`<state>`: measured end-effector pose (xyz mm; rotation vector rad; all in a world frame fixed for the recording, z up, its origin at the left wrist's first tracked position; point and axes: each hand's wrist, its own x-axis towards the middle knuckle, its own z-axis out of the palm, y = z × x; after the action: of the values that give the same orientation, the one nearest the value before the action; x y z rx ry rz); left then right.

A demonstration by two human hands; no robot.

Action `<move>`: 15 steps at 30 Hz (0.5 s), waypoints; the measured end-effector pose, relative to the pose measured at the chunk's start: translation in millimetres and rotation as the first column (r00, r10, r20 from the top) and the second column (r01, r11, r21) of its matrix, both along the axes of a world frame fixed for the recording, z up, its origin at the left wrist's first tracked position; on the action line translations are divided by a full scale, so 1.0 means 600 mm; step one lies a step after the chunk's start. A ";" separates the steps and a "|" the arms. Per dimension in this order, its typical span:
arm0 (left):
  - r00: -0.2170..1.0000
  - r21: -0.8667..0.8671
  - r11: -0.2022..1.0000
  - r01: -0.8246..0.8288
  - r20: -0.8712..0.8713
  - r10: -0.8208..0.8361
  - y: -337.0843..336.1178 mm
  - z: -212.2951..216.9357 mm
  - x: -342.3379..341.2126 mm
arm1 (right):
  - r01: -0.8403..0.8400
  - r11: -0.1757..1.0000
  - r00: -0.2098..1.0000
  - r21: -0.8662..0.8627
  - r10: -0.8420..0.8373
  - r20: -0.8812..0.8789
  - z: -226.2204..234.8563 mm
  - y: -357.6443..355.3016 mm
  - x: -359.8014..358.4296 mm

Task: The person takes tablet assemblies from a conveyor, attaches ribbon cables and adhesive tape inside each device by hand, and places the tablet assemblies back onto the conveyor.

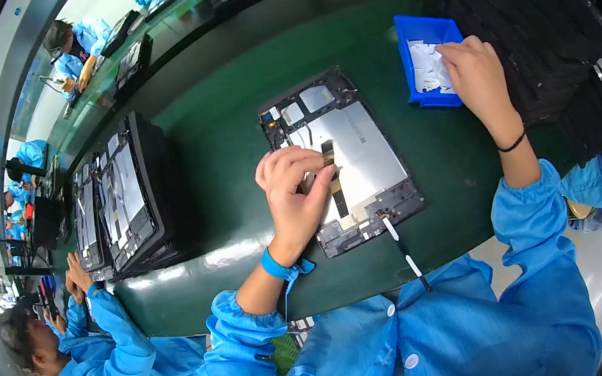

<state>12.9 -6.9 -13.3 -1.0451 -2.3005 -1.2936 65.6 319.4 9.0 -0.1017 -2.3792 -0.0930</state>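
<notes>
In the head view, an opened tablet chassis (342, 156) lies on the green bench (231, 121). The left hand (294, 193) presses on its middle, grip pinched shut on a small dark strip (328, 155); seating it looks the step in hand (my judgement). Right of the chassis, the right hand (476, 73) reaches into a blue bin (424, 38) of white slips; whether that grip holds one I cannot tell. A thin tool (404, 250) lies below the chassis; trays (127, 196) stack to its left.

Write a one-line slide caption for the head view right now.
Left hand presses on an opened tablet chassis on the green bench while the right hand reaches into a blue parts bin.
</notes>
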 end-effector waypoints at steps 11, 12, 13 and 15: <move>0.985 -0.161 0.979 -0.124 0.100 0.141 -0.002 -0.007 0.000 | -0.648 0.696 0.707 -0.308 0.701 0.097 0.021 -0.160 0.029; 0.985 -0.158 0.980 -0.117 0.104 0.134 0.000 -0.007 0.001 | -0.737 0.633 0.608 -0.235 0.774 0.179 0.017 -0.175 0.037; 0.982 -0.179 0.974 -0.140 0.097 0.159 -0.001 -0.009 0.000 | -0.720 0.602 0.543 -0.345 0.798 0.261 0.006 -0.193 0.047; 0.981 -0.196 0.968 -0.154 0.088 0.174 0.001 -0.008 0.002 | -0.744 0.438 0.374 -0.505 0.899 0.228 -0.006 -0.216 0.059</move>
<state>13.9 -6.4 -18.3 -0.8368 -2.5694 -1.1080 101.2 189.9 5.7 1.1453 -2.5834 0.8847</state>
